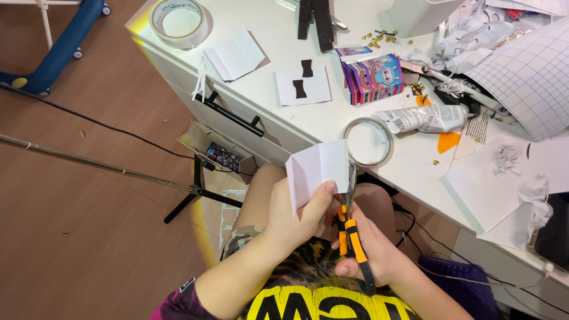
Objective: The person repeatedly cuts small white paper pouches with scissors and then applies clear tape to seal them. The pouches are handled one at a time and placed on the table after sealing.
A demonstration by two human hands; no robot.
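Clerk: White desk (278,35) at twelve o'clock, brown wood floor at nine. What sits at centre?

Keeper: Item one, left hand (293,216), closed around the lower edge of a folded white paper (317,169), thumb pressed on its face. The paper stands up just above the person's lap, in front of the desk edge.

Clerk: And the other hand?

Keeper: Item two, right hand (370,252), at five o'clock of the paper, fingers wrapped through the orange-and-black handles of scissors (349,219). The blades point to twelve and lie along the paper's right edge; whether they bite into it cannot be told.

Clerk: Desk stock?

Keeper: Small tape ring (368,141) at one o'clock of the paper, just beyond it. Glue tube (424,118) at two o'clock. Colourful small boxes (373,74) at twelve. Large tape roll (179,22) at eleven, well apart. Grid-ruled sheet (527,77) at two, far corner.
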